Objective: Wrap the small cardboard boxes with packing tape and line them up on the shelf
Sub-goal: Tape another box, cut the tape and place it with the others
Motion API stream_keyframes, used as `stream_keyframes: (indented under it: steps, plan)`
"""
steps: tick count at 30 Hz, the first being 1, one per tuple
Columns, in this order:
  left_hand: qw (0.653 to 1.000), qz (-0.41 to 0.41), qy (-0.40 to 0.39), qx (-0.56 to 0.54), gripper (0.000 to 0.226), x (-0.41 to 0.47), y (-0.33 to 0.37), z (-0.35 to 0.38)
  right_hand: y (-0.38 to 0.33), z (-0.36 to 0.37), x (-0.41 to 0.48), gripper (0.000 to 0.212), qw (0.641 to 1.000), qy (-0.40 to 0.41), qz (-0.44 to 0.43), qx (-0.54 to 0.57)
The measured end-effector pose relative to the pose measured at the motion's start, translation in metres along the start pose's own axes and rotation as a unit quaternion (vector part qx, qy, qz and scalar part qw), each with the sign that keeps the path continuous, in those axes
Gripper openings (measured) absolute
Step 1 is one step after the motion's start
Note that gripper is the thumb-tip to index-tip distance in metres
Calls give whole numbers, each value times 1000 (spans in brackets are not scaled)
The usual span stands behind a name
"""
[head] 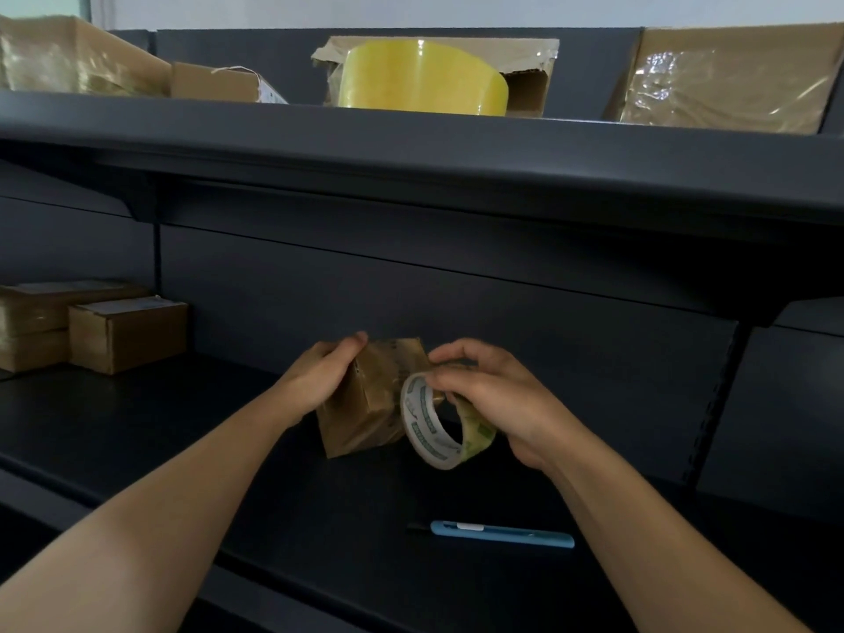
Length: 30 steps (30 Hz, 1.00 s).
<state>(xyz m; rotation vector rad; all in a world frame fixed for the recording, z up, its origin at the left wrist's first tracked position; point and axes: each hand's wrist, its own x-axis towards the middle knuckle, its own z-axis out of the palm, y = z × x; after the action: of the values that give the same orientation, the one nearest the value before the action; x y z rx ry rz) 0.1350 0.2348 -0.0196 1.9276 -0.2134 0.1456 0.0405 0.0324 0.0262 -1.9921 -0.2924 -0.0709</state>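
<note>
Bare forearms [173, 504] reach up from the bottom edge to the dark shelf [182, 431], whose lower board carries the work. At middle left of the frame, taped boxes [123, 335] already stand together on it. At centre the left grip [329, 376] is curled round the small cardboard box [365, 413], held tilted; the right grip [493, 399] pinches the tape roll [438, 431], which touches the box's right face. Wrapping looks midway: next, the roll probably has to travel round the box with the film kept taut, then be cut, and the blue cutter [502, 534] lies near, below centre.
</note>
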Motion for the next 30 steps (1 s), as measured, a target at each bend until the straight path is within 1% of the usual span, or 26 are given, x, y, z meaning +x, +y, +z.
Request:
stream_keyframes:
  steps: [4, 5, 7, 9, 11, 17, 20, 24, 30]
  plan:
    - [999, -20, 2, -27, 62, 3, -3, -3, 0, 9, 1, 22, 999, 17, 3, 46]
    - [999, -26, 2, -29, 68, 3, -3, -3, -1, 12, 2, 24, 998, 23, 6, 56]
    - [999, -39, 9, -28, 87, 2, -2, -4, -1, 18, 3, 26, 997, 31, 14, 74]
    - [999, -43, 15, -26, 93, 1, -2, -5, -1, 22, 3, 25, 995, 34, 22, 87]
    - [999, -45, 15, -28, 87, 1, -2, -5, 0, 26, 3, 25, 996, 36, 26, 83]
    - [996, -48, 6, -72, 54, -1, -1, -6, 5, 33, 6, 32, 997, 32, 30, 70]
    - [994, -60, 10, -92, 52, -2, -1, -6, 11, 43, 5, 28, 997, 41, 33, 53]
    - [991, -81, 22, -106, 53, 0, -1, -6, 16, 53, 7, 25, 995, 49, 44, 78]
    - [987, -102, 24, -122, 53, 4, -2, -5, 21, 60, 8, 24, 996, 60, 20, 67]
